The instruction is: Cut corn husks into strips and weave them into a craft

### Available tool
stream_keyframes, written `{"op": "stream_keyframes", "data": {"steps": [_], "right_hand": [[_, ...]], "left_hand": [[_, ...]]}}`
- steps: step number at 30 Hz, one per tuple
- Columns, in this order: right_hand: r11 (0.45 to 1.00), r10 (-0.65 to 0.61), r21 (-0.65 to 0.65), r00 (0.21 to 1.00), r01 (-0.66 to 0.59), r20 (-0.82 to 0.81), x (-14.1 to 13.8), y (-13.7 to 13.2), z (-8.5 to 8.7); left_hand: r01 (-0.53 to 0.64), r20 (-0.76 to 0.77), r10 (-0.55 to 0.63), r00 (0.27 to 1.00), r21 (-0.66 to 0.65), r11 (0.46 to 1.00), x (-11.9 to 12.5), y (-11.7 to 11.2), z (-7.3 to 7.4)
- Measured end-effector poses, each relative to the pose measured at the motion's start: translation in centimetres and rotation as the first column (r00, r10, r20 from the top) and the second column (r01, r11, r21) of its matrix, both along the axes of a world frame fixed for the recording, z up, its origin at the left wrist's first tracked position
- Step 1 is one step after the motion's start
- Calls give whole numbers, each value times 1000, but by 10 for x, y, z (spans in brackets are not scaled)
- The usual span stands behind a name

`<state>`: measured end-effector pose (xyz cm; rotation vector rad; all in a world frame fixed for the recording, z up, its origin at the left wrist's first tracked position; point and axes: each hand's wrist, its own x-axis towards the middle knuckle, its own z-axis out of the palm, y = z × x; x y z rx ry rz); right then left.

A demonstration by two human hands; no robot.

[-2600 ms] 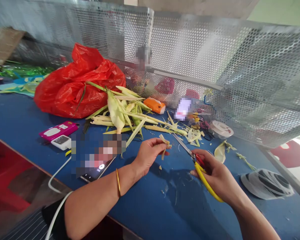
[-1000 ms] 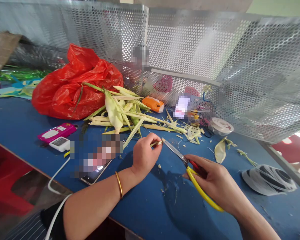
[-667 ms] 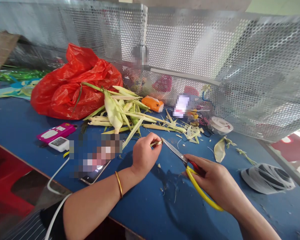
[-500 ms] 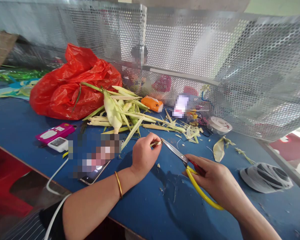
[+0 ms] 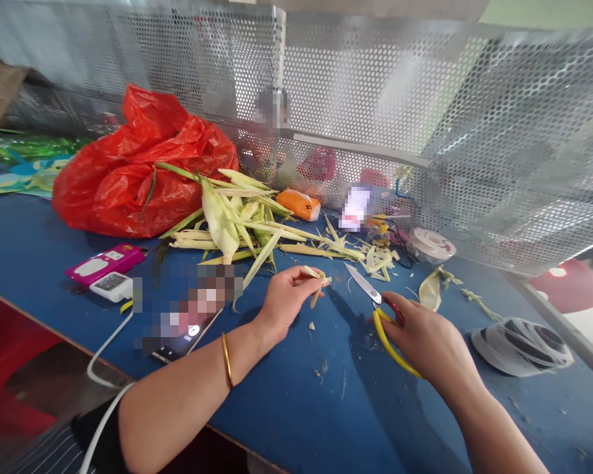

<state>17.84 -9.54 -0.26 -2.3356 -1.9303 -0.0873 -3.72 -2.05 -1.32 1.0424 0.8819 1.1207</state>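
Between the fingertips of my left hand [image 5: 287, 297] is a small pale piece of corn husk [image 5: 314, 274], partly hidden by the fingers. My right hand [image 5: 427, 339] is wrapped round scissors [image 5: 366, 284] with one yellow and one red handle. Their blades look closed and point up and left, a short way to the right of the husk piece. Behind my left hand lies a heap of corn husks [image 5: 220, 220], and cut husk strips and scraps [image 5: 375, 260] spread to its right. A single husk leaf [image 5: 429, 291] rests beyond my right hand.
A red plastic bag [image 5: 143, 178] bulges at the back left. A phone [image 5: 188, 332] with a white cable [image 5: 95, 362] lies by my left forearm. A thread spool [image 5: 522, 347] stands right, a tape roll [image 5: 432, 245] behind. Perforated metal panels [image 5: 350, 85] border the blue table [image 5: 296, 408].
The scissors have drawn back to the right, away from my left hand, and their blades look closer together. My left hand has turned, so more of the husk piece shows.
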Motion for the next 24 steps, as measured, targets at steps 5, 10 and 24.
{"op": "stream_keyframes", "data": {"steps": [5,10,24], "right_hand": [[991,-43,-116,986,62,160,-1,4,-3],[992,13,-126,982,11,190,7,8,-9],[957,174,266,965,-119,-194,5,5,-12]], "left_hand": [[179,218,-121,968,-274,945,-4,1,-3],[224,305,-85,948,-458,860,-3,-1,-5],[308,338,-155,928,-467,829,2,-8,-5]]}}
